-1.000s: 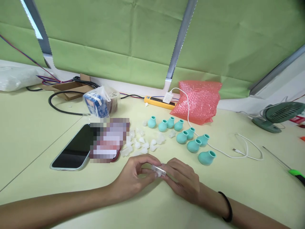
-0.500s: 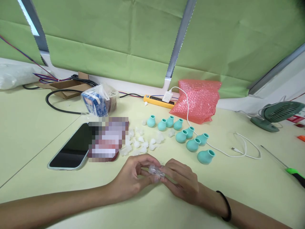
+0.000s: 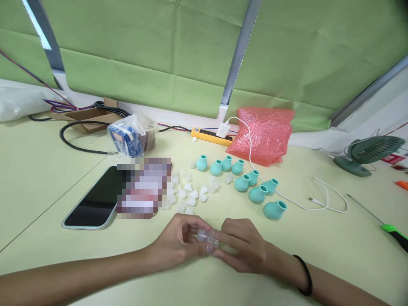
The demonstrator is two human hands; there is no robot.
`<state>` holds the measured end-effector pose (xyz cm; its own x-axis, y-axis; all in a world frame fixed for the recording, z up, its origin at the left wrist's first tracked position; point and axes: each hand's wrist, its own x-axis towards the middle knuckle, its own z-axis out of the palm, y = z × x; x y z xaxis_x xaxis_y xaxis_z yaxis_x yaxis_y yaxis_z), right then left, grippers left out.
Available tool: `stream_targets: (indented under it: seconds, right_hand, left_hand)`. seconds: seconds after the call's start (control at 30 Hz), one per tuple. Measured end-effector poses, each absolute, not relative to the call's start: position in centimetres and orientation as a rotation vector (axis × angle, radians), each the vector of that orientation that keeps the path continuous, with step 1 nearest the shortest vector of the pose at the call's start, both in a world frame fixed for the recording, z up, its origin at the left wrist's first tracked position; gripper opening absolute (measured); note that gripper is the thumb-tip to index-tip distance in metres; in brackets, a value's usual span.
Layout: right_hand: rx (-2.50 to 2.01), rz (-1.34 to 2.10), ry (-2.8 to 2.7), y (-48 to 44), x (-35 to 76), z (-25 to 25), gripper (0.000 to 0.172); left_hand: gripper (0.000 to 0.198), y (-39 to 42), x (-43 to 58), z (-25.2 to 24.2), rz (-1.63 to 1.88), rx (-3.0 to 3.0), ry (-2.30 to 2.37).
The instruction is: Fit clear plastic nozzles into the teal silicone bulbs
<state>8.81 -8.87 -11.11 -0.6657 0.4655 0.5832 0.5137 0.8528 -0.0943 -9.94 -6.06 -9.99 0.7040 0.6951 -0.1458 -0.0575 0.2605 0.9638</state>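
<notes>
1. The clear plastic piece [image 3: 207, 238] is held just above the bench [image 3: 318, 255], at the near middle, between the two hands. Its long axis runs roughly side to side, from one hand toward the other, with the right end a little lower.
2. The left hand [image 3: 178, 243] has its grip closed on the left end, thumb and forefinger pinching it. The right hand [image 3: 245, 248] has its grip closed on the right end. Neither hand is nearer, because the fingertips of both meet around the piece.
3. A black band [image 3: 304, 275] circles the right wrist.
4. Just behind the hands lies a scatter of small whitish pieces [image 3: 191, 193]. To their right stand the teal bulbs [image 3: 248, 187], openings mostly tilted up.
5. Farther out are a phone [image 3: 94, 203] at the left, a white cable [image 3: 318, 199] and a screwdriver [image 3: 393, 231] at the right, and pink bubble wrap [image 3: 264, 134] beside a yellow power strip [image 3: 210, 136] at the back.
</notes>
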Motion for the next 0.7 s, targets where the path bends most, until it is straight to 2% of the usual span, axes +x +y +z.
stream_targets:
  seconds: [0.1, 0.17, 0.23, 0.3, 0.37, 0.43, 0.6, 0.7]
  right_hand:
    - [-0.745, -0.185, -2.353, -8.5, 9.5, -9.3, 0.044]
    - [-0.933, -0.378, -2.276, -8.0, 10.6, -7.5, 0.039]
    - [-1.287, -0.596, -2.250, -7.5, 12.1, -5.5, 0.029]
    - [-1.766, -0.747, -2.225, -7.0, 13.7, -4.0, 0.029]
    - [-2.183, -0.755, -2.179, -6.5, 15.0, -3.3, 0.033]
    - [-2.400, -0.635, -2.207, -5.9, 15.9, -3.2, 0.033]
    - [-2.355, -0.360, -2.373, -5.4, 16.1, -3.5, 0.019]
    - [-2.205, -0.309, -2.404, -6.1, 15.6, -2.8, 0.021]
  left_hand:
    - [0.027, -5.6, -9.9, -10.3, 0.592, 1.126, 0.636]
    - [0.028, -5.4, -10.0, -10.5, 0.599, 1.120, 0.644]
    - [0.027, -5.2, -10.0, -10.6, 0.605, 1.134, 0.651]
    - [0.024, -5.1, -10.0, -10.7, 0.628, 1.152, 0.663]
    - [0.024, -5.1, -10.0, -10.8, 0.665, 1.167, 0.674]
    - [0.027, -5.1, -9.9, -10.8, 0.697, 1.209, 0.665]
    - [0.029, -5.5, -10.1, -11.1, 0.732, 1.494, 0.649]
    - [0.033, -5.7, -10.2, -11.3, 0.733, 1.647, 0.689]
